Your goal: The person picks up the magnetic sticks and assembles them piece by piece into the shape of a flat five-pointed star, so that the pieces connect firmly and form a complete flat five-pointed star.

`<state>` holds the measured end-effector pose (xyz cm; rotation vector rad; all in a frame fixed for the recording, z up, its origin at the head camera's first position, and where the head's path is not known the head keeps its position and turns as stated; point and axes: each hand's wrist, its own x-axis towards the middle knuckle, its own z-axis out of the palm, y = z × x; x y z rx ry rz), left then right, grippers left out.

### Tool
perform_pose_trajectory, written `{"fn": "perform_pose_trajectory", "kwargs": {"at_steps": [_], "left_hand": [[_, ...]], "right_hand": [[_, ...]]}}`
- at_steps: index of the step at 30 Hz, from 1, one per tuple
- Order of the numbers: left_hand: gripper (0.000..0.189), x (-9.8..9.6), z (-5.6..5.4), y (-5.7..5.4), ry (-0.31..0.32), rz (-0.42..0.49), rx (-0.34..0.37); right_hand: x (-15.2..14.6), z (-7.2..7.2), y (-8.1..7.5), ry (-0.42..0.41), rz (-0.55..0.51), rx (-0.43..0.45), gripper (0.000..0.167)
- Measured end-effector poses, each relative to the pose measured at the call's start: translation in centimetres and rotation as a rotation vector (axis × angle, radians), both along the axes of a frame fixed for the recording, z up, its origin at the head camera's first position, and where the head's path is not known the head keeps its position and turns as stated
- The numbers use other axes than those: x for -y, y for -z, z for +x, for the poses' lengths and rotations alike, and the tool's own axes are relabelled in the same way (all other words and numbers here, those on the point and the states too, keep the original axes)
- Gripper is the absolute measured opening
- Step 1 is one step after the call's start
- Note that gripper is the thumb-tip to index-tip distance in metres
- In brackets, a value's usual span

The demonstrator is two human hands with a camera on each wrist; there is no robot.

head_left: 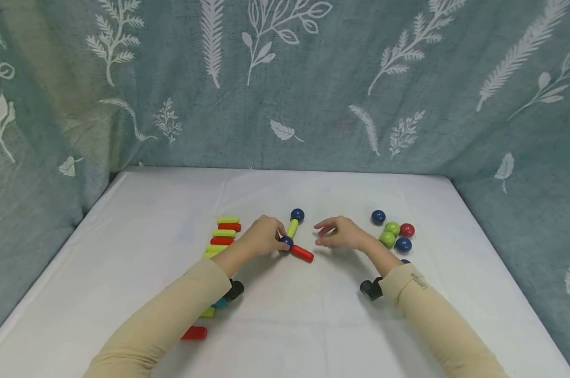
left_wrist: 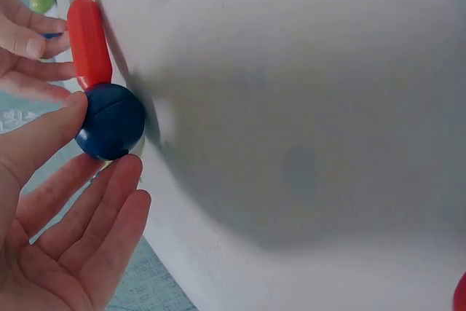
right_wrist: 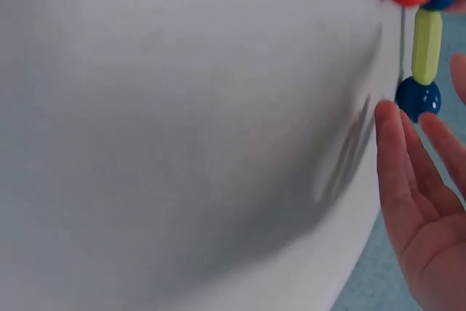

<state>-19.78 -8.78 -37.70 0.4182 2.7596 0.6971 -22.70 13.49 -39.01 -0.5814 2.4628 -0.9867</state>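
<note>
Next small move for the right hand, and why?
I'd probably have the right hand pick up the nearest loose blue ball. That hand holds nothing, the red rod's outer end has no ball on it, and the left hand is already holding the joining ball.

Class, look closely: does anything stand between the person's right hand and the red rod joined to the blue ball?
Nothing visible does. In the head view, only white tabletop shows between the right hand and the red rod; the left hand pinches the blue ball at the rod's far end.
</note>
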Motion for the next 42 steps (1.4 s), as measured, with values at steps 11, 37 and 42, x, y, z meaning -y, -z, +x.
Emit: {"fn": "perform_pose_trajectory", "kwargs": {"at_steps": [11, 37, 42], "left_hand": [[0.025, -1.3, 1.4, -0.3, 0.001, 0.012, -0.029], [0.026, 2.5, 1.1, -1.9, 0.077, 0.025, -0.01], [0.027, 6.8, -1.0, -2.4, 0.034, -0.002, -0.083]], "right_hand": [[0.5, 1.7, 0.2, -0.119, -0.003, 0.018, 0.037], [0.0, 3.5, 0.8, -0.152, -0.027, -0.018, 0.023], [0.1, 3.7, 0.9, -0.157, -0.039, -0.005, 0.023]]}}
